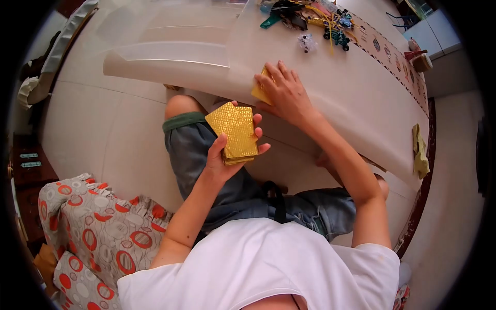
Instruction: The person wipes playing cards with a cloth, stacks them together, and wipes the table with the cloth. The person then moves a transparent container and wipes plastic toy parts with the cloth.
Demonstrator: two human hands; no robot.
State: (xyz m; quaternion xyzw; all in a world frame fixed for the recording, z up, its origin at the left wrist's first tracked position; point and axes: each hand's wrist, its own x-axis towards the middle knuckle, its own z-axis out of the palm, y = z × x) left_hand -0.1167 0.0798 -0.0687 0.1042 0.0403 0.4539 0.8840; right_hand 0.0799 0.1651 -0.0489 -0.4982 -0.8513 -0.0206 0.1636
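Observation:
A stack of gold playing cards (pixel 235 132) with an embossed grid pattern rests in my left hand (pixel 219 157). Its thumb presses on the near left side and the fingers wrap around the right edge. The top cards are fanned slightly out of line. At the table's near edge my right hand (pixel 287 93) grips more gold cards (pixel 261 89), thumb on the near side and fingers over the top. That hand partly covers them, so I cannot tell how many there are.
The table (pixel 330 88) has a clear sheet over it. On its far side lie small toys and coloured straps (pixel 315 20), with a clear beaded trinket (pixel 307 43) in front. A green cloth (pixel 420 150) hangs at the right edge. A patterned sofa cover (pixel 103 232) is at my left.

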